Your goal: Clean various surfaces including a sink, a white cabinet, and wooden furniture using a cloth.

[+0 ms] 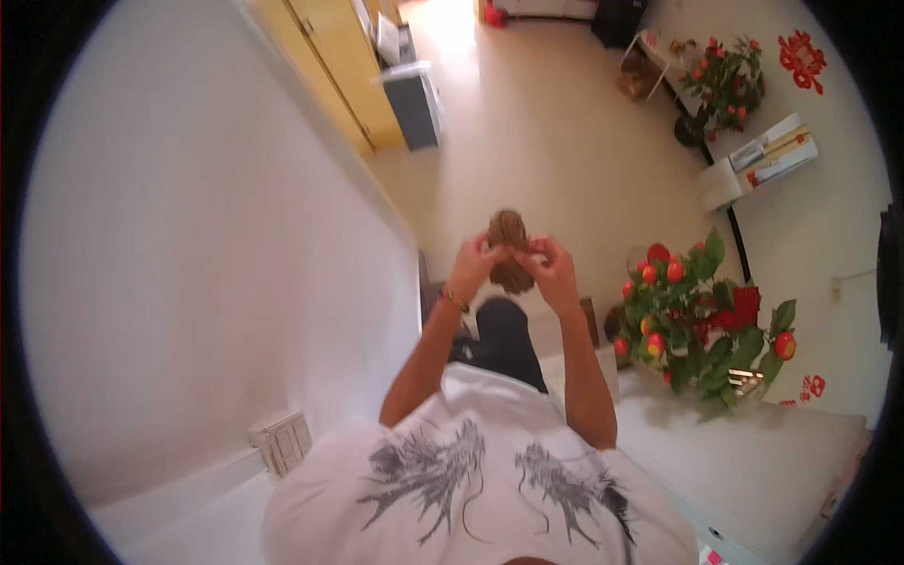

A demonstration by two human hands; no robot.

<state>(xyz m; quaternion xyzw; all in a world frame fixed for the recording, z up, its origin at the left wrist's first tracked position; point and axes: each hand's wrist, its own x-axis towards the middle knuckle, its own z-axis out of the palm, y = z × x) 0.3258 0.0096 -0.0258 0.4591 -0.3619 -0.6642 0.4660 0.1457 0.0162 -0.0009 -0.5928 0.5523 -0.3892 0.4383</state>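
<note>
Both hands meet in front of me, held out over dark trousers and the floor. Between them is a brown bundle (509, 231) that looks like a skein of yarn, pinched narrow at its middle with a fuller lobe above and below. The fingers of my left hand (474, 261) close on its left side, and a beaded bracelet circles that wrist. From the other side my right hand (553, 269) grips the same waist with thumb and fingers. The fingertips nearly meet there, so part of the bundle's middle is hidden.
A potted plant (702, 311) with red-orange fruit stands at the right, close to my right forearm. Pale wall (188, 235) runs along the left. Farther off are a grey cabinet (412, 113), yellow doors (344, 71), a white wall shelf (763, 160) and another fruited plant (727, 85).
</note>
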